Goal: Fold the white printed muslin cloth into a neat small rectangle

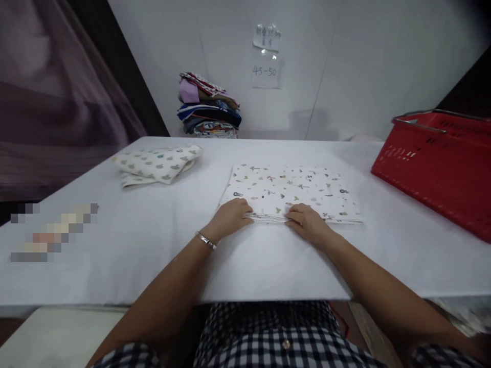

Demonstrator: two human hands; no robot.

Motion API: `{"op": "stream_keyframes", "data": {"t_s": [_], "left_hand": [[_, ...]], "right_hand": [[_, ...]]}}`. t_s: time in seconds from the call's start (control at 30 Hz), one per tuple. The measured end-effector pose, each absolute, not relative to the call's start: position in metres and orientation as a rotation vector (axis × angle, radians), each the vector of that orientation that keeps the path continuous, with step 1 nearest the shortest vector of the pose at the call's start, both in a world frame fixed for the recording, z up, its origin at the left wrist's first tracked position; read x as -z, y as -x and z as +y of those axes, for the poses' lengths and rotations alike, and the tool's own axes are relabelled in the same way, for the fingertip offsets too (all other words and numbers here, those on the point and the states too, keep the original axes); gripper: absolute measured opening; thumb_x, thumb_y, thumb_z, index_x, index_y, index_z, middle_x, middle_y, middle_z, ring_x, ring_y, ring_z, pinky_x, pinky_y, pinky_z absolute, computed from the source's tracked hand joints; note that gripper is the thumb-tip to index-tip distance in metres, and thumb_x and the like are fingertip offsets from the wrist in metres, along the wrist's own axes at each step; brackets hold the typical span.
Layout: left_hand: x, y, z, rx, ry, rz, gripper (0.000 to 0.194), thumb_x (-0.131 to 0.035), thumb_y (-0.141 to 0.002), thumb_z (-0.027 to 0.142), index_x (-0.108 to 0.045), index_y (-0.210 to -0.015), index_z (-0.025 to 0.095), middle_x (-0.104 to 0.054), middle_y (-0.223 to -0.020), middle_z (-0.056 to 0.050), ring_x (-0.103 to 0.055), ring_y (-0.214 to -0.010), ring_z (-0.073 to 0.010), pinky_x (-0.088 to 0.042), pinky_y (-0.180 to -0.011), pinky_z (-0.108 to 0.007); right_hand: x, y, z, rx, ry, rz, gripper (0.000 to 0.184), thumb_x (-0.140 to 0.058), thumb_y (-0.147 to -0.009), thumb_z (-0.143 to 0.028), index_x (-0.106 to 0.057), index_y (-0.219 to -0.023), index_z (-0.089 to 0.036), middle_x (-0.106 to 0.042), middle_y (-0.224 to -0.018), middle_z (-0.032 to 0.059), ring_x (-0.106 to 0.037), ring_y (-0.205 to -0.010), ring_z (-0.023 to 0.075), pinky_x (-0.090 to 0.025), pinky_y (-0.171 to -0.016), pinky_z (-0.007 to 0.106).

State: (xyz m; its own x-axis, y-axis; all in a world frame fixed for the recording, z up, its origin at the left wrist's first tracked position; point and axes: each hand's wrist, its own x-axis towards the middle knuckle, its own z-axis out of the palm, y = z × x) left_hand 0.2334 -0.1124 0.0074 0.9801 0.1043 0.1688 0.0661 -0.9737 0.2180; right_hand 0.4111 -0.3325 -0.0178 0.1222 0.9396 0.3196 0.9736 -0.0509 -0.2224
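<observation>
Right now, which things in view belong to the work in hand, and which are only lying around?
In use:
folded patterned cloth
left hand and right hand, both at its near edge
white table beneath

Apparently idle:
grey-print cloth
red basket
fabric stack
wall notes

"45-50" handwritten on lower paper (pixel 266 72), on wall (pixel 356 71); upper paper (pixel 266 37): characters too blurred to read.

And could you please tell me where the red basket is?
In the head view, the basket is on the right of the table, right of the cloth that the right hand touches.
</observation>
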Motion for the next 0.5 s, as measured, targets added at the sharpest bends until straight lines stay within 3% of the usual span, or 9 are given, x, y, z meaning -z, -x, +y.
{"op": "stream_keyframes", "data": {"t_s": [0.37, 0.5], "left_hand": [[-0.004, -0.198, -0.103, -0.399, -2.856, 0.235, 0.014, -0.054, -0.084, 0.023, -0.064, -0.093, 0.022, -0.063, -0.097, -0.004, -0.055, -0.093, -0.0181, -0.045, -0.079, -0.033], [-0.007, -0.198, -0.101, -0.428, -2.756, 0.268, 0.015, -0.054, -0.085, 0.029, -0.065, -0.093, 0.021, -0.064, -0.096, -0.004, -0.056, -0.091, -0.0168, -0.046, -0.079, -0.032]], "right_hand": [[0.024, -0.413, -0.332, 0.171, 2.019, -1.873, 0.022, -0.047, -0.091, -0.030, -0.062, -0.103, -0.019, -0.061, -0.101, 0.0106, -0.054, -0.092, 0.0234, -0.043, -0.076, 0.037], [0.023, -0.412, -0.332, 0.171, 2.026, -1.873, 0.023, -0.046, -0.092, -0.032, -0.062, -0.103, -0.020, -0.061, -0.100, 0.0095, -0.054, -0.091, 0.0226, -0.043, -0.077, 0.037]]}}
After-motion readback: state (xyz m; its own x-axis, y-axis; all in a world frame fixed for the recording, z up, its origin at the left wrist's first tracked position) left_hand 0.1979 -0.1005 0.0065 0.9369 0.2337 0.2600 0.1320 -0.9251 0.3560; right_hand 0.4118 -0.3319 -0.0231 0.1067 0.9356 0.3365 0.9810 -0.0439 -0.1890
